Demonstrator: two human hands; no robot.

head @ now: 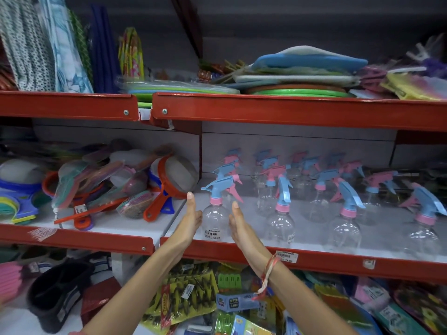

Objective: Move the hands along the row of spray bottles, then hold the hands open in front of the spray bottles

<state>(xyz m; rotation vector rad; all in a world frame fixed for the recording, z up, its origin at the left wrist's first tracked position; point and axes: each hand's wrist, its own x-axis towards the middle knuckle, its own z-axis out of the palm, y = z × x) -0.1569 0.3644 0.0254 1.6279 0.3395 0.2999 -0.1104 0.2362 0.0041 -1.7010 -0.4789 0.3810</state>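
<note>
A clear plastic spray bottle (214,220) with a pink collar and a blue and pink trigger head stands at the front left of a red-edged shop shelf (314,261). My left hand (189,220) is held flat with straight fingers just left of the bottle. My right hand (238,224), a red and white thread tied round its wrist, is held flat just right of it. Neither palm plainly touches the bottle. Several more spray bottles (281,213) of the same kind stand in rows to the right.
Left of the bottles lie orange strainers (169,187) and packed plastic kitchen tools. The upper red shelf (290,110) carries stacked mats and plates. Below are yellow packets (188,296), a small blue box and a black holder (58,291).
</note>
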